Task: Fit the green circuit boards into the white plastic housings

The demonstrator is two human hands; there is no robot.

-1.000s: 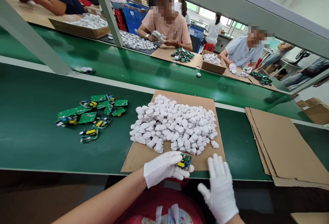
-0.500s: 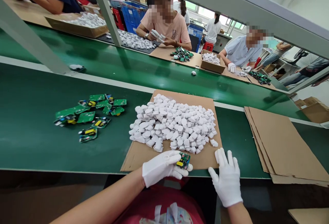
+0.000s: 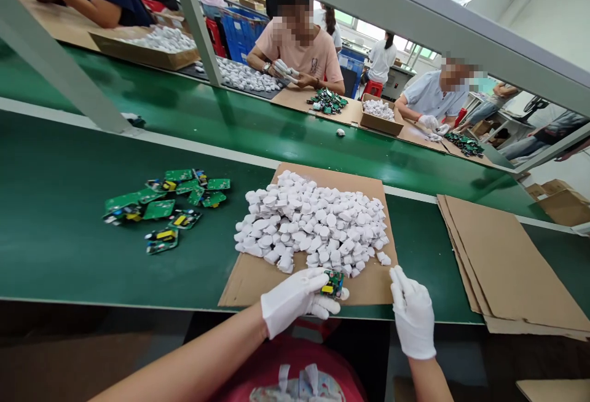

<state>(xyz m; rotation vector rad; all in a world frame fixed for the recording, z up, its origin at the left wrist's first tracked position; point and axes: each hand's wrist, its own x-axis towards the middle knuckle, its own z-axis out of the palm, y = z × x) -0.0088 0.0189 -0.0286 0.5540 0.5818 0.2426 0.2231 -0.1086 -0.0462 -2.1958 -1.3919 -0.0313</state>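
Observation:
My left hand (image 3: 299, 296), in a white glove, holds a small green circuit board (image 3: 332, 283) between thumb and fingers; a yellow component shows on its upper side. My right hand (image 3: 413, 311), gloved too, is at the right front corner of a cardboard sheet (image 3: 258, 285). Its fingers point forward, partly stretched out, with nothing visible in them; the thumb is hard to make out. On the cardboard, just beyond both hands, lies a heap of small white lumpy pieces (image 3: 318, 220). More green circuit boards (image 3: 159, 209) lie loosely grouped on the green bench to the left.
Stacked cardboard sheets (image 3: 511, 260) lie at the right. A grey frame post (image 3: 69, 64) rises at the left, joined to a slanting beam overhead. Beyond a green conveyor belt (image 3: 258, 125), co-workers sit by boards and white pieces. One white piece (image 3: 340, 133) rests on the belt.
My right hand's spread fingers have drawn together, and the hand has turned. The left hand still holds the circuit board. On the belt, the white piece has shifted left.

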